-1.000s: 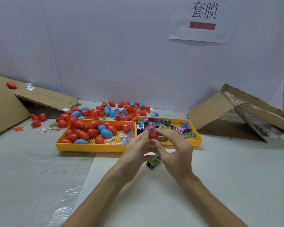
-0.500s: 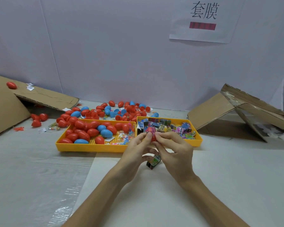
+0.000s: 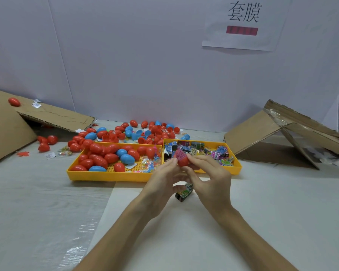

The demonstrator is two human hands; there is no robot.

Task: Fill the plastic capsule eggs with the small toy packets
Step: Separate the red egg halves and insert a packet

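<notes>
Between the fingertips of my left hand point(image 3: 162, 178) and my right hand point(image 3: 209, 178) sits a red capsule egg half point(image 3: 183, 161), with a pink toy packet point(image 3: 178, 154) poking out of its top. Both hands pinch the egg just in front of the right yellow tray point(image 3: 237, 169), which is full of small printed toy packets point(image 3: 211, 151). The left yellow tray point(image 3: 110, 176) carries red and blue eggs point(image 3: 111, 157) and some clear packets. One dark packet point(image 3: 184, 193) lies on the table under my hands.
Many loose red and blue eggs point(image 3: 145, 132) are scattered behind the trays. Flattened cardboard point(image 3: 47, 116) leans at the left and a folded cardboard box point(image 3: 294, 133) at the right. A white wall with a paper sign point(image 3: 243, 22) closes the back.
The egg has turned slightly in my fingers and the pink packet now sticks up more plainly from its top. My hands stayed in nearly the same spot.
</notes>
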